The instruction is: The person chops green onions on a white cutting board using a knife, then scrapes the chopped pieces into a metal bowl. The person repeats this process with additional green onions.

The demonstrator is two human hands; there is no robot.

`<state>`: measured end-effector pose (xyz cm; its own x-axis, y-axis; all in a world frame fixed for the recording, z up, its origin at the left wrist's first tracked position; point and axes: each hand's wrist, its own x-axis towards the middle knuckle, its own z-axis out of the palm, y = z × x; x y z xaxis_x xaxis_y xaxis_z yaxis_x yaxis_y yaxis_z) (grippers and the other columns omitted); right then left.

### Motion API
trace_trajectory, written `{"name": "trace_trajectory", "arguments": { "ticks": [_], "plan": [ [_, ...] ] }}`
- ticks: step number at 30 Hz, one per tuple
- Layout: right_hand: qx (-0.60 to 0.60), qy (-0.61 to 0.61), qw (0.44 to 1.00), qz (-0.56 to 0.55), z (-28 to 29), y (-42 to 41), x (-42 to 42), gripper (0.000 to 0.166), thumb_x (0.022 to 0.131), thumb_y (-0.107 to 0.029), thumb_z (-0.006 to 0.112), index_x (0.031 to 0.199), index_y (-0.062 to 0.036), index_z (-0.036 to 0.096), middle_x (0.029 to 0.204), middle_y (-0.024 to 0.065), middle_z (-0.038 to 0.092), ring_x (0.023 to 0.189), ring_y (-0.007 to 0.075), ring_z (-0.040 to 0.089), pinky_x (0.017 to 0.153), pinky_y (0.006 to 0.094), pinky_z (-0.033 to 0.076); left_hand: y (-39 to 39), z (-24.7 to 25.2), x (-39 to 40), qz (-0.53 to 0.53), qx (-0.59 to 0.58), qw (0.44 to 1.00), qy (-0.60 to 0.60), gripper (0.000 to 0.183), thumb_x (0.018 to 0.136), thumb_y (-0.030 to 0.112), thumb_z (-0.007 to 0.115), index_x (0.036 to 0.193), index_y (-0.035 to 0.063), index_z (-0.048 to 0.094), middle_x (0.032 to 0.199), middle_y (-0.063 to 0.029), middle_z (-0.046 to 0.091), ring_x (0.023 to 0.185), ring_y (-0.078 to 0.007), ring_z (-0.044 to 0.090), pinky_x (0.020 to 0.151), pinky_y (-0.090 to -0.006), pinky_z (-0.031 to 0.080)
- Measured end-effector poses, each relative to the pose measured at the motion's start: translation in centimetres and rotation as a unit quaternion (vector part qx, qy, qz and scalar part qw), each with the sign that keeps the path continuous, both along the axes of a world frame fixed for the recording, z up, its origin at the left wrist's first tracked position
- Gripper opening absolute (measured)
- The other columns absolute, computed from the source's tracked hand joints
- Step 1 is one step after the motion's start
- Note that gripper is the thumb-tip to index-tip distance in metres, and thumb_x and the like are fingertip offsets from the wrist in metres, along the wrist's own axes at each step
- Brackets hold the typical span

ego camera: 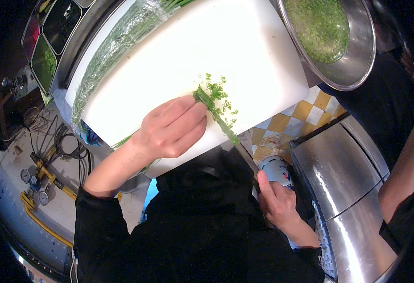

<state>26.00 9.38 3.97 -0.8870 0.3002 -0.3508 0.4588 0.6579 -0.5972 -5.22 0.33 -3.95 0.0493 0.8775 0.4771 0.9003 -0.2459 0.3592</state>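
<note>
My left hand (pixel 175 129) grips a bunch of thin green stalks, likely chives or scallions (pixel 125 140), against the white cutting board (pixel 242 46). Its curled fingers hide most of the bunch, whose long ends trail out past my wrist. In my right hand (pixel 279 203) is the handle of a kitchen knife (pixel 245 155). The blade lies right by my left fingertips, with green bits stuck along it. Small cut green rings (pixel 218 91) are scattered on the board just beyond the blade. A long bunch of greens in plastic wrap (pixel 113 53) rests along the board's left side.
A steel bowl (pixel 361 62) of chopped greens stands at the board's right corner. Containers (pixel 44 65) sit at upper left. Yellow gas pipes with gauges (pixel 43 177) are at lower left. Another person's arm (pixel 399 180) is at right, near a steel cabinet (pixel 334 169).
</note>
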Motion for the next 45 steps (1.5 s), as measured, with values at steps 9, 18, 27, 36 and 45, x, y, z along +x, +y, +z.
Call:
{"name": "trace_trajectory", "arguments": {
  "ticks": [9,18,27,36,45],
  "plan": [
    [-0.003,0.004,1.000,0.012,0.2,0.3,-0.1,0.070,0.073,-0.002,0.067,0.141,-0.0093,0.052,0.065,0.0039,0.043,0.047,0.0206,0.050,0.043,0.0356,0.045,-0.4,-0.5,-0.4,-0.029,0.007,1.000,-0.003,0.017,0.060,0.007,0.066,0.075,-0.0022,0.064,0.087,-0.0139,0.065,0.078,-0.0283,0.065,0.066,-0.0334,0.056],
    [0.013,-0.007,1.000,0.025,0.2,-0.1,0.1,0.070,0.072,0.000,0.067,0.141,-0.0073,0.051,0.067,0.0049,0.047,0.050,0.0205,0.052,0.046,0.0349,0.045,-0.3,-0.2,-0.2,-0.024,-0.001,1.000,-0.002,0.019,0.060,0.008,0.064,0.077,-0.0015,0.065,0.088,-0.0132,0.064,0.080,-0.0275,0.065,0.066,-0.0329,0.056],
    [0.001,-0.028,0.999,0.041,0.6,0.2,-0.3,0.075,0.068,0.005,0.068,0.140,-0.0008,0.049,0.071,0.0080,0.054,0.055,0.0242,0.057,0.051,0.0357,0.047,0.2,0.3,-0.1,-0.004,-0.011,1.000,0.001,0.014,0.061,-0.002,0.070,0.073,0.0000,0.063,0.087,-0.0075,0.064,0.080,-0.0187,0.064,0.066,-0.0263,0.056],
    [0.018,-0.002,1.000,0.020,0.0,0.3,-0.7,0.070,0.074,-0.003,0.066,0.141,-0.0106,0.051,0.065,0.0038,0.042,0.048,0.0203,0.050,0.044,0.0356,0.045,-0.2,-0.3,-0.2,-0.021,-0.004,1.000,-0.001,0.019,0.061,0.008,0.065,0.078,-0.0013,0.064,0.088,-0.0124,0.064,0.079,-0.0266,0.064,0.064,-0.0319,0.055],
    [0.012,0.041,0.999,0.003,-3.4,1.6,-4.9,0.074,0.073,-0.003,0.068,0.144,-0.0129,0.049,0.068,0.0050,0.047,0.048,0.0215,0.052,0.046,0.0372,0.048,-0.2,0.2,-0.1,0.002,-0.011,1.000,-0.004,0.013,0.063,-0.002,0.070,0.073,0.0001,0.062,0.088,-0.0082,0.063,0.083,-0.0192,0.065,0.067,-0.0270,0.056]
  ]
}}
